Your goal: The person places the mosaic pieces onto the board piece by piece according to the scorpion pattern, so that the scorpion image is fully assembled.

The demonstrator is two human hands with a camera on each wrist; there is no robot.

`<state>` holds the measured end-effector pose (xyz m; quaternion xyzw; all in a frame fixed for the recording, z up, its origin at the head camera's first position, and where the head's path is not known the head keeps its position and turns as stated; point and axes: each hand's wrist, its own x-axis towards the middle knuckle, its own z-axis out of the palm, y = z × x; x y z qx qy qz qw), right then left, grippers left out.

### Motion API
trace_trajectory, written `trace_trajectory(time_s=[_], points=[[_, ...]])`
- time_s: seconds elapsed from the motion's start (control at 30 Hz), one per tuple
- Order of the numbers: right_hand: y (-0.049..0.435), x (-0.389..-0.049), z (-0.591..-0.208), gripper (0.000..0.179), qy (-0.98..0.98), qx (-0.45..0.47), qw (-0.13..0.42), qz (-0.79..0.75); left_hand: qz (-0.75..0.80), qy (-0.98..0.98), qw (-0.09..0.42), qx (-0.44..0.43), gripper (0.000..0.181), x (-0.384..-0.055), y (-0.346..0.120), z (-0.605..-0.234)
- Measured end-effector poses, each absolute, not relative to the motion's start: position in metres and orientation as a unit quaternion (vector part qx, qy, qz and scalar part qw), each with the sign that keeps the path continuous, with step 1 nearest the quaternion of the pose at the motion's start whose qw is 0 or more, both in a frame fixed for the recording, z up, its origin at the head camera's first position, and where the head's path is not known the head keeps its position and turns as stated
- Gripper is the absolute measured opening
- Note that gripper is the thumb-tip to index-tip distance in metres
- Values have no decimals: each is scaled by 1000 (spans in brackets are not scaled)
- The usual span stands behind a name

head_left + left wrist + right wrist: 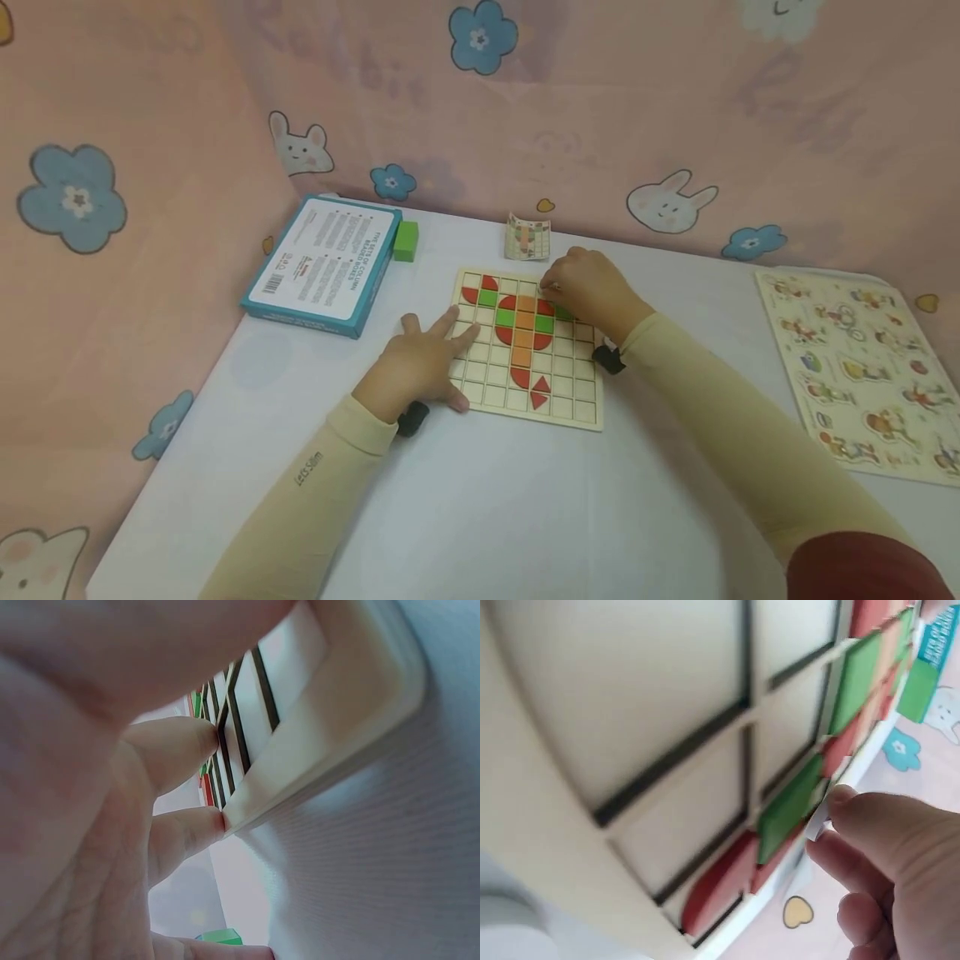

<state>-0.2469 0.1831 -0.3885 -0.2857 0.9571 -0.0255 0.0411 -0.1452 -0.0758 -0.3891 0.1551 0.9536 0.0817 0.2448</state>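
Note:
A square wooden grid board (555, 423) lies on the white table with coloured pieces in some cells. Orange squares (522, 337) form a column, with green squares (505, 317) and red quarter-circle pieces (519, 377) around it. Two red triangles (539, 400) sit near the lower middle. My left hand (416, 367) rests spread at the board's left edge, fingertips (206, 825) touching its rim. Over the board's upper right, my right hand (588, 287) pinches a small thin whitish piece (819, 823) between thumb and finger; its full shape is hidden.
Behind the board lies a small curled pattern card (527, 239). A blue-edged box (322, 267) with a green block (406, 241) beside it stands at the back left. To the right is a picture puzzle board (862, 367). A pink patterned cloth (525, 125) hangs behind.

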Motion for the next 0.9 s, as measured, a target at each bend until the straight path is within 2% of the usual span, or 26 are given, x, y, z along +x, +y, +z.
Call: trace_trajectory(time_s=[0.27,0.63,0.77,0.9], points=[[183,-239,-390,17,956,-292,26,7,78,953,246,158,118,-144,-76,-387],[196,-245,-386,31,976,-195,75,-63,76,953,245,161,119,-146,-75,-389],[210,-229,-373,29,980,-158,73,-98,77,953,245,159,119,-145,-75,-388],[230,-209,-372,27,981,-127,99,-112,76,953,248,155,119,-144,-75,-386]])
